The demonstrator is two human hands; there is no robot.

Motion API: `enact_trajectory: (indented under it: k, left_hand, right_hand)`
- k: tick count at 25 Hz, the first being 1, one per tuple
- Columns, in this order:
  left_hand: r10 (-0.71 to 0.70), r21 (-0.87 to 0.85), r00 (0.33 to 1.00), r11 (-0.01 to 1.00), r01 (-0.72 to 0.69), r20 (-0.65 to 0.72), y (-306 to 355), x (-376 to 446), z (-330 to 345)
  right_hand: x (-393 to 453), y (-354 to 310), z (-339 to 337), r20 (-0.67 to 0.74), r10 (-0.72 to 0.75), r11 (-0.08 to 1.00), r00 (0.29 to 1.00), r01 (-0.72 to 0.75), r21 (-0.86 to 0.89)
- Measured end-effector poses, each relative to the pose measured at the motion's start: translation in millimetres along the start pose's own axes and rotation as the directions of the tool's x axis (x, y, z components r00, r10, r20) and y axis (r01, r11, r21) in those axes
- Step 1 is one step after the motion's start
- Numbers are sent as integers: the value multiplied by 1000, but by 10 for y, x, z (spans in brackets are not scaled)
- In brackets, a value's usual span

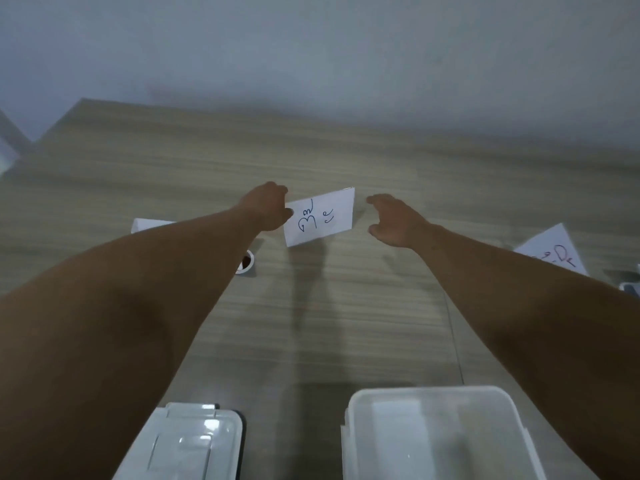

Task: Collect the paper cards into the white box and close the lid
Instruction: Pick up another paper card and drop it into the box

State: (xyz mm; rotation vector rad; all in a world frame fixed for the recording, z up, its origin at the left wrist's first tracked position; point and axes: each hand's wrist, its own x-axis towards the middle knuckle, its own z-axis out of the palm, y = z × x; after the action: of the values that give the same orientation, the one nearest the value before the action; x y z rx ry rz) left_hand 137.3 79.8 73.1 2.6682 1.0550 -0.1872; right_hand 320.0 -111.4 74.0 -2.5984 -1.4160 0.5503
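Your left hand [269,210] pinches the left edge of the paper card [320,216], which is held tilted far behind the white box [436,434]. Your right hand [394,220] is open and empty, just beside the card's right edge. The box is open and lies toward you, nearer to your right arm.

We see wood-grain table [346,306] running up to plain pale wall [311,46]. We spot small round white cup [246,262] with dark reddish contents, partly hidden. We note unclear grey object [630,289] at right edge.
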Motion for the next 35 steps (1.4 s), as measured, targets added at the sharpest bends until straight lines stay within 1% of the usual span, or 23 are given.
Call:
enact_trajectory:
  k: [2,3,5,6,8,10,12,15,18,20,24,28,32,35]
  left_hand:
    - [-10,-41,1000,999,11,25,-76,258,205]
    - [0,-57,1000,998,1,26,-94,356,299]
    - [18,-138,1000,990,-20,-17,-115,537,469]
    - [13,-195,999,981,-22,-46,-113,599,553]
    - [-2,-274,995,961,-25,-99,-82,619,699]
    - [-6,-333,992,942,-36,-123,-58,556,740]
    - [51,-345,989,934,-96,-138,-62,448,710]
    - [146,-295,973,936,-194,-176,-36,226,454]
    - [201,-228,961,943,-242,-190,178,-50,12]
    - [257,-180,944,938,-295,-207,416,-313,-272]
    - [296,-143,930,933,-331,-219,930,-1066,-537]
    - [301,-118,923,934,-336,-242,1346,-1852,-559]
    - [302,-130,925,933,-336,-230,1678,-2578,-401]
    - [283,-190,938,928,-320,-197,1860,-3027,-175]
  right_hand:
    - [314,-96,115,-10,-5,1000,1000,5,-30]
    - [427,-150,154,-39,-14,999,999,12,-43]
    - [635,-262,237,-112,-50,996,992,42,-76]
    - [717,-299,287,-127,-64,994,990,52,-95]
    - [801,-276,406,-123,-71,990,990,55,-134]
    - [793,-188,488,-110,-57,987,992,39,-159]
    - [711,-120,501,-145,-60,989,988,39,-140]
    - [492,-128,371,-225,-93,991,970,69,-112]
    - [123,-106,77,-231,-92,996,969,91,-15]
    - [-233,-34,-154,-265,-99,992,959,115,47]
    - [-1112,179,-430,-344,-153,979,926,190,78]
    - [-1954,338,-553,-346,-164,971,924,213,109]
    - [-2720,501,-551,-297,-199,963,934,242,115]
    - [-3140,625,-410,-231,-136,969,963,178,169]
